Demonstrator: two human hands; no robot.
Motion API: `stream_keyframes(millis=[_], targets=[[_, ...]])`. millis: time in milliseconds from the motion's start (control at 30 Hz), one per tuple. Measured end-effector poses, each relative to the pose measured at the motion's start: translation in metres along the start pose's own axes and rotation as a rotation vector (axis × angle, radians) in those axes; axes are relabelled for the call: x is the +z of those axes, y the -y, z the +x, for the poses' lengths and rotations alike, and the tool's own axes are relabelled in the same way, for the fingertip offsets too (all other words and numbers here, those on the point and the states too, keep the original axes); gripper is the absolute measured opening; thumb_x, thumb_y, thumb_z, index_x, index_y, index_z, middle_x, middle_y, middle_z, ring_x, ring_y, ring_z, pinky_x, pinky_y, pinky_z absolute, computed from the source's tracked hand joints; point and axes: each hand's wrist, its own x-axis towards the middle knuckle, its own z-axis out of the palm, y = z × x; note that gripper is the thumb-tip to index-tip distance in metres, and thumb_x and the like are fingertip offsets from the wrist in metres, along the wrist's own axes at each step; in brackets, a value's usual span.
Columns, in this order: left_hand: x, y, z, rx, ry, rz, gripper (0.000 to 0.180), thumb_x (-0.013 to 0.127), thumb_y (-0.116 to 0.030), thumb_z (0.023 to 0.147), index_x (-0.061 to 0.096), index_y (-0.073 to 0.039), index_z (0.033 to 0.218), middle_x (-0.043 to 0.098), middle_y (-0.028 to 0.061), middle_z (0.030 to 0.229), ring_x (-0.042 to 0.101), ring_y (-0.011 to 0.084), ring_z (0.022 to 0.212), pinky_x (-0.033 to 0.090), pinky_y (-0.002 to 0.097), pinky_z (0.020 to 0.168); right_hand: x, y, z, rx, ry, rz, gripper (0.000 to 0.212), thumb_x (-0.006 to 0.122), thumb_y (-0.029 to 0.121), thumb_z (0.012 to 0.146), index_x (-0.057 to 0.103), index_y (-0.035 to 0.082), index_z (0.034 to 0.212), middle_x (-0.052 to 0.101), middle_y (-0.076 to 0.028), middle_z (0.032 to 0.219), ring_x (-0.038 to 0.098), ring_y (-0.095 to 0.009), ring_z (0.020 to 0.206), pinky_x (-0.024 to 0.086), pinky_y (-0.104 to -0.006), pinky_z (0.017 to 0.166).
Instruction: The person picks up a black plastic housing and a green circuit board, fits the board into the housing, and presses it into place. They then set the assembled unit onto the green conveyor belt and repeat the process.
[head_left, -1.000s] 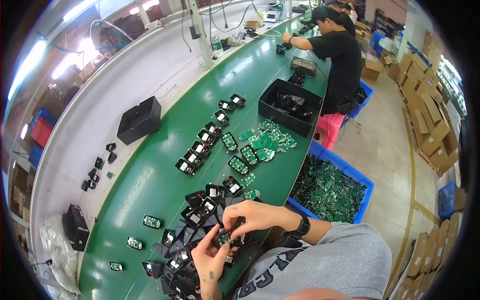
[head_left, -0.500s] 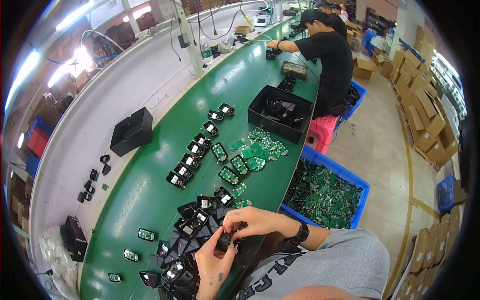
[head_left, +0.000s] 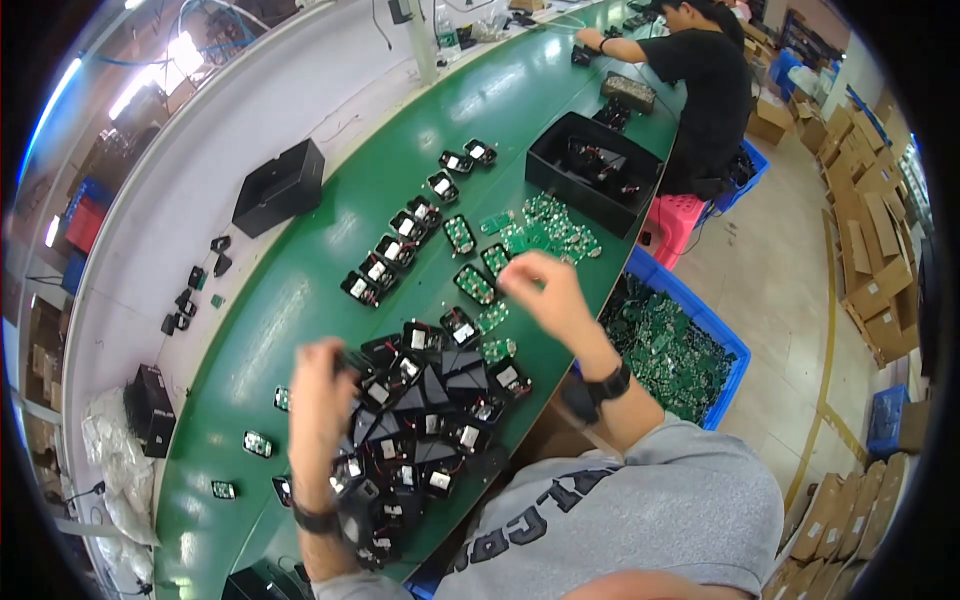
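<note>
My left hand, blurred by motion, is curled at the left side of a heap of open black plastic housings. A dark piece that looks like a black housing shows at its fingertips. My right hand reaches over the bench by two black housings filled with green circuit boards, partly covering one; the other lies beside it. Its fingers are bent, and their tips are too smeared to show a grip. Loose green circuit boards lie just beyond.
Open housings stand in a row on the green bench. Board-filled housings lie at the left. A black box stands at the far right, a blue crate of boards below the edge. A co-worker works farther along.
My hands have parted from the small black piece they both held over the heap. The left has swung left; the right has moved up toward the board-filled housings. The view has shifted.
</note>
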Motion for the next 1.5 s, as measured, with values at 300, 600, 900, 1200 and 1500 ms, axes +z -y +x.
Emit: stream_keyframes(millis=[300,600,900,1200,1500], targets=[[0.041,0.170,0.007,-0.678,0.188,-0.368,0.031,0.067,-0.008,0.080,0.068,-0.001,0.111,0.071,0.0096,0.081,0.067,0.0140,0.057,0.051,0.0292,0.050,-0.022,-0.062,0.024,0.044,-0.080,-0.588,0.059,0.070,0.031,0.083,0.049,0.006,0.133,0.052,-0.018,0.129,0.046,-0.036,0.122,0.037,-0.0426,0.105],[0.042,0.164,-0.017,-0.330,-0.045,0.448,0.039,0.072,-0.021,0.082,0.065,-0.004,0.117,0.067,0.0185,0.103,0.065,0.0225,0.067,0.051,0.0357,0.069,0.023,-0.088,0.040,-0.039,-0.019,-0.849,0.055,0.069,0.040,0.082,0.058,0.003,0.122,0.056,-0.015,0.123,0.045,-0.035,0.123,0.037,-0.0453,0.104],[-0.040,-0.090,-0.073,-0.201,-0.087,-0.412,0.031,0.065,0.000,0.081,0.068,-0.005,0.112,0.069,0.0100,0.104,0.057,0.0129,0.062,0.046,0.0244,0.060,0.031,-0.092,0.035,-0.139,-0.048,-0.875,0.052,0.075,0.042,0.073,0.067,0.003,0.106,0.060,-0.014,0.116,0.042,-0.036,0.126,0.033,-0.0478,0.107],[0.013,-0.088,-0.128,-0.698,-0.111,-1.336,0.048,0.054,0.001,0.091,0.046,0.000,0.138,0.065,0.0150,0.113,0.064,0.0110,0.070,0.044,0.0171,0.050,0.039,0.030,-0.014,-0.243,0.107,-0.330,0.053,0.083,0.019,0.064,0.064,0.003,0.111,0.061,-0.012,0.117,0.052,-0.032,0.118,0.039,-0.0429,0.102],[0.026,-0.099,-0.101,-0.732,-0.125,-1.625,0.040,0.061,-0.001,0.089,0.050,0.002,0.128,0.063,0.0124,0.109,0.069,0.0170,0.082,0.057,0.0247,0.067,0.080,0.070,-0.067,-0.282,0.534,0.039,0.052,0.082,0.009,0.064,0.065,0.005,0.113,0.067,-0.009,0.112,0.056,-0.028,0.119,0.042,-0.0409,0.101]])
